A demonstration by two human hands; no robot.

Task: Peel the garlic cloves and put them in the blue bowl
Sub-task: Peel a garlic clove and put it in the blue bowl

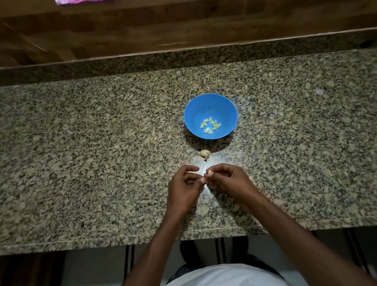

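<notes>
A blue bowl (pixel 208 103) stands on the granite counter with several pale peeled garlic cloves (pixel 211 125) lying in its bottom. Just in front of the bowl sits a small piece of garlic bulb (pixel 204 153). Closer to me, my left hand (pixel 183 189) and my right hand (pixel 229 180) meet above the counter. Between their fingertips they pinch a small garlic clove (pixel 207 176) with pinkish skin. Most of the clove is hidden by my fingers.
The speckled granite counter (pixel 89 155) runs wide to both sides, with a raised granite ledge and a wooden wall behind it. A small pale scrap (pixel 319 91) lies at the far right. The counter's front edge is just below my wrists.
</notes>
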